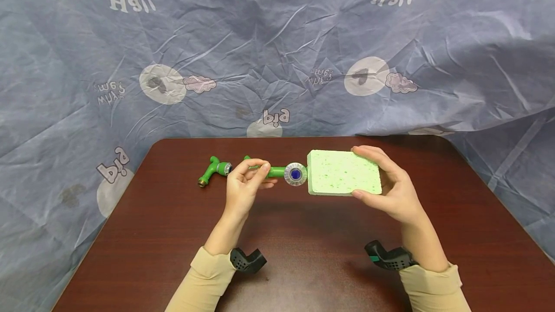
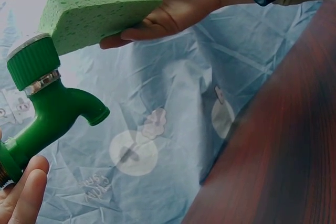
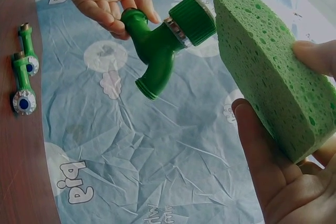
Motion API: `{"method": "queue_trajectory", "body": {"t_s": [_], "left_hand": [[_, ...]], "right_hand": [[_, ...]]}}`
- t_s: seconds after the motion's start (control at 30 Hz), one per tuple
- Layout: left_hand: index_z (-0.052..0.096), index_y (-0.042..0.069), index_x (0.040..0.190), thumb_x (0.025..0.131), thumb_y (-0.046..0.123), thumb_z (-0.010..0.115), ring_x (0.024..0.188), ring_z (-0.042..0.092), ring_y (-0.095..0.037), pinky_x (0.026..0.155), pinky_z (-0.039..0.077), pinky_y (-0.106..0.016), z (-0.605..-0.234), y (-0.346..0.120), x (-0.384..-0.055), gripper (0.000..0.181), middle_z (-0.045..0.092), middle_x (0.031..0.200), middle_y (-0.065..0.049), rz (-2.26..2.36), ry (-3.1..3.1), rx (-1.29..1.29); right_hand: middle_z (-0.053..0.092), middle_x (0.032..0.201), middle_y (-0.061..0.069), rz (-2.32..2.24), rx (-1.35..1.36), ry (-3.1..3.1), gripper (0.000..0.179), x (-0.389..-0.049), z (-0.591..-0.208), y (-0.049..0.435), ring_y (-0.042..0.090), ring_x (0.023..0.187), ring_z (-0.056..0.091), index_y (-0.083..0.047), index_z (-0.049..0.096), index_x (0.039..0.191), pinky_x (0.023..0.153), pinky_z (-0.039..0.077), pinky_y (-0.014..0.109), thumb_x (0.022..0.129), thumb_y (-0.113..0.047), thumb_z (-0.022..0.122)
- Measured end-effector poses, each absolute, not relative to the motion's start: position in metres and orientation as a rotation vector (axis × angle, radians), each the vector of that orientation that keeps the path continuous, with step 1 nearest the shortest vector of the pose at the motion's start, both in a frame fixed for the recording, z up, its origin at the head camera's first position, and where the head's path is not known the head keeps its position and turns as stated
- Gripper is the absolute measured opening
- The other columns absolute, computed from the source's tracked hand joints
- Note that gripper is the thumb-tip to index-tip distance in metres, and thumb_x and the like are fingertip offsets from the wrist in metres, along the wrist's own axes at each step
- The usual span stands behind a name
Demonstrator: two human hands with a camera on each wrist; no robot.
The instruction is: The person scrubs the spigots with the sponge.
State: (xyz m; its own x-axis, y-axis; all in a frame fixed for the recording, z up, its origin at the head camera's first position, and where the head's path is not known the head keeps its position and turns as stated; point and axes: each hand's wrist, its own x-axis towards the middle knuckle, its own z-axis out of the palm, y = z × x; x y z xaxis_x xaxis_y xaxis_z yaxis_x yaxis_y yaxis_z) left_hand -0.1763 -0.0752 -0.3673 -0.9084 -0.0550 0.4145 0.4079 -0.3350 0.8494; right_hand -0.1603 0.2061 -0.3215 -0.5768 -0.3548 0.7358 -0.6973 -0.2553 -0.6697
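Note:
A green plastic tap (image 1: 277, 172) is held above the table in my left hand (image 1: 247, 184), whose thumb and fingers pinch the inlet end. Its ribbed knob (image 3: 193, 20) has a clear rim and blue centre, and the spout (image 2: 94, 111) curves away. My right hand (image 1: 392, 187) grips a pale green, porous sponge (image 1: 344, 172) by its edges, thumb on one side and fingers on the other. One end of the sponge meets the knob's edge or lies just beside it; exact contact is hard to tell.
Two more green taps (image 3: 22, 85) lie on the dark red-brown table (image 1: 303, 264), towards the back left. In the head view one tap (image 1: 212, 170) shows beside my left hand, which partly hides the other. A wrinkled blue-grey printed cloth (image 1: 277, 52) hangs behind the table.

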Motion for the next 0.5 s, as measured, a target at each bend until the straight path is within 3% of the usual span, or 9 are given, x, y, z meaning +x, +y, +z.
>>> {"method": "queue_trajectory", "body": {"t_s": [0.23, 0.5], "left_hand": [[0.057, -0.017, 0.099, 0.088, -0.003, 0.062, 0.063, 0.067, -0.034, 0.061, 0.058, -0.042, -0.3681, -0.0738, -0.1765, 0.019, 0.068, 0.080, -0.009, -2.306, -1.617, -0.424], [0.057, -0.016, 0.100, 0.088, -0.003, 0.061, 0.062, 0.068, -0.021, 0.060, 0.059, -0.035, -0.3700, -0.0717, -0.1754, 0.019, 0.069, 0.081, -0.004, -2.343, -1.613, -0.450]], "right_hand": [[0.042, 0.128, 0.027, 1.910, 1.328, -1.703, 0.072, -0.1594, -0.3219, 0.2058, 0.026, 0.106, 0.049, 0.023, 0.038, 0.127, 0.075, 0.050, 0.025, 0.061, 0.028, 0.065], [0.041, 0.128, 0.027, 1.913, 1.343, -1.725, 0.075, -0.1594, -0.3240, 0.1987, 0.025, 0.105, 0.050, 0.022, 0.038, 0.128, 0.077, 0.051, 0.024, 0.058, 0.032, 0.062]]}}
